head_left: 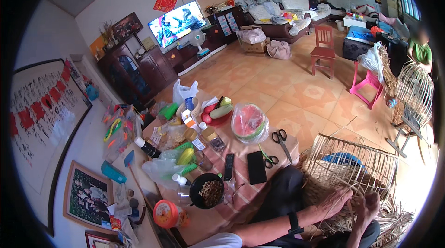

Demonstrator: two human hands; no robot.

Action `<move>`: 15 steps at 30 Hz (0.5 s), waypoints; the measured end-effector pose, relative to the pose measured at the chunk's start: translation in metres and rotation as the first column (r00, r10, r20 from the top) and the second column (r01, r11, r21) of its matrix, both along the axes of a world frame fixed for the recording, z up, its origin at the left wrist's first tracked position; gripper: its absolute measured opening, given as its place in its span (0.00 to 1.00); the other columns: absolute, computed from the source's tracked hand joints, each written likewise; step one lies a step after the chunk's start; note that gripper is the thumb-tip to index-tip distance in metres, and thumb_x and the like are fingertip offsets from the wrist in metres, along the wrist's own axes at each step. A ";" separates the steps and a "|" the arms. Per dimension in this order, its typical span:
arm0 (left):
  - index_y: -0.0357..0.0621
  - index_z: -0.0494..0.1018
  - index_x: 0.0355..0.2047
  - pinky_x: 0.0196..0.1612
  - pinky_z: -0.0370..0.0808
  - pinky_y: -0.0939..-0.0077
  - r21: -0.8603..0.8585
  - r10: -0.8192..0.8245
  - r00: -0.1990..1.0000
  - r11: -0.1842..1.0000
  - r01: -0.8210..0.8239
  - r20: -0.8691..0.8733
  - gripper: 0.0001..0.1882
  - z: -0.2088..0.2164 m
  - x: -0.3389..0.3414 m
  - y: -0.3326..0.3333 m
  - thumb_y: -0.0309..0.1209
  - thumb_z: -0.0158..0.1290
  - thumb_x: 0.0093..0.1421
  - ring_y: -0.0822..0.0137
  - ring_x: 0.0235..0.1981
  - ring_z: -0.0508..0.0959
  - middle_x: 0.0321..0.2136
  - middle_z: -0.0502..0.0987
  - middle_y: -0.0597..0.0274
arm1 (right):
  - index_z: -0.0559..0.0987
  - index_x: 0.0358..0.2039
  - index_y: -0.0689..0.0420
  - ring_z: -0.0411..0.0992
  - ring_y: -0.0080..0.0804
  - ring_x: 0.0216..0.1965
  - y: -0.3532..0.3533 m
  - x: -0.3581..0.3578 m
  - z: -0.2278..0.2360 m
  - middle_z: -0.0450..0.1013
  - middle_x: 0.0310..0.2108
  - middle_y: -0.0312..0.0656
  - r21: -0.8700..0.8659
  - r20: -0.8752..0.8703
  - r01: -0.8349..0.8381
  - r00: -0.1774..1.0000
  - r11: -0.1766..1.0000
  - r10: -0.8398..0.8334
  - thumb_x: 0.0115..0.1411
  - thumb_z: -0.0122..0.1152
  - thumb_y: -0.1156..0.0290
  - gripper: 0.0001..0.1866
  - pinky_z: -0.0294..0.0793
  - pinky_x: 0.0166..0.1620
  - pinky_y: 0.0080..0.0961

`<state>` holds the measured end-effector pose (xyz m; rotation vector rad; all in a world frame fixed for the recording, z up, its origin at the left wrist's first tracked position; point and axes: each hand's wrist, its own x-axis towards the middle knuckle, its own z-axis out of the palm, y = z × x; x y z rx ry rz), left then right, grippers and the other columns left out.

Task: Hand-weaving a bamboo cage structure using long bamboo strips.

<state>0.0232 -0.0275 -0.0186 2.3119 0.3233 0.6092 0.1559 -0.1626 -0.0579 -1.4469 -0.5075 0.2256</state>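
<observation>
A half-woven cane basket (347, 164) with upright ribs rests against my knees at the lower right. My left hand (336, 201) grips a thin cane strip at the woven base of the basket. My right hand (368, 201) pinches strands at the same base, just right of the left hand. A black band sits on my left forearm (294, 222). Loose cane strips (394, 222) lie under and around the basket.
A low table (259, 187) to my left carries a wrapped cut watermelon (249, 123), scissors (282, 142), a black phone (256, 167), a remote (228, 167), a bowl of seeds (211, 191) and bottles. Another person (421, 51) weaves a basket (415, 88) at far right, near a pink stool (368, 85) and red chair (323, 48).
</observation>
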 end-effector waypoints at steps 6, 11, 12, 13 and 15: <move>0.38 0.70 0.34 0.41 0.72 0.55 0.194 -0.056 0.987 0.977 0.084 -0.147 0.06 0.006 0.009 0.005 0.29 0.49 0.65 0.48 0.38 0.77 0.30 0.74 0.46 | 0.74 0.38 0.56 0.68 0.12 0.25 -0.018 -0.022 0.047 0.76 0.33 0.33 0.056 -0.407 -0.056 0.910 0.997 0.074 0.59 0.65 0.77 0.08 0.61 0.23 0.11; 0.36 0.71 0.28 0.38 0.72 0.52 -0.003 -0.041 0.989 0.999 0.041 -0.144 0.06 0.005 0.020 0.008 0.26 0.56 0.57 0.45 0.34 0.77 0.26 0.74 0.45 | 0.76 0.45 0.59 0.70 0.20 0.28 -0.008 0.012 0.037 0.74 0.32 0.31 -0.607 0.133 -0.241 0.909 0.758 0.396 0.60 0.62 0.73 0.13 0.70 0.32 0.19; 0.37 0.71 0.27 0.38 0.71 0.52 -0.052 -0.028 0.995 0.998 0.023 -0.098 0.07 0.006 0.018 0.010 0.27 0.56 0.57 0.45 0.34 0.77 0.25 0.73 0.45 | 0.76 0.44 0.59 0.69 0.19 0.26 -0.008 0.020 0.036 0.72 0.29 0.30 -0.456 -0.043 -0.334 0.934 0.825 0.354 0.62 0.62 0.71 0.12 0.69 0.30 0.18; 0.37 0.71 0.26 0.37 0.71 0.52 -0.105 -0.012 0.998 0.994 0.006 -0.054 0.08 0.008 0.015 0.011 0.28 0.57 0.56 0.46 0.34 0.77 0.24 0.73 0.46 | 0.76 0.43 0.58 0.67 0.17 0.24 -0.004 0.018 0.054 0.70 0.27 0.30 -0.284 -0.225 -0.387 0.916 0.877 0.332 0.63 0.61 0.69 0.10 0.67 0.27 0.18; 0.38 0.71 0.25 0.37 0.72 0.52 -0.105 -0.008 0.994 0.994 -0.004 -0.110 0.09 0.012 0.015 0.011 0.30 0.58 0.57 0.45 0.33 0.77 0.24 0.74 0.46 | 0.75 0.40 0.55 0.62 0.15 0.19 -0.004 0.003 0.060 0.67 0.23 0.28 -0.144 -0.326 -0.241 0.927 0.960 0.183 0.66 0.59 0.66 0.08 0.61 0.21 0.16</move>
